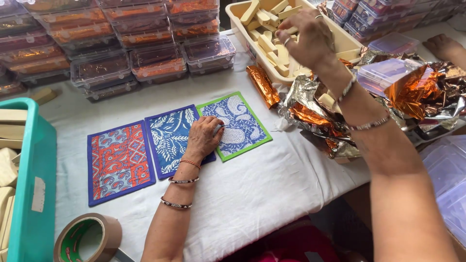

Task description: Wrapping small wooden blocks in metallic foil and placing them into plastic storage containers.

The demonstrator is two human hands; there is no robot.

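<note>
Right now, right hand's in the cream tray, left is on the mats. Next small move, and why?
Probably close the right hand on one cream bar and lift it clear of the cream tray. Its fingers are spread over the loose bars without clearly gripping any, while the left hand rests flat on the blue and green-edged mats, apparently steadying them.

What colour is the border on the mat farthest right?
Green, around a blue and white paisley print; the mat shows clearly in the head view, under the left hand.

A white cloth (252,194) covers the tabletop (427,36). Clear boxes (116,43) are stacked at the back. A teal bin (36,184) stands at the left edge, with a tape roll (87,237) just beside it. Soft daylight falls everywhere.
</note>
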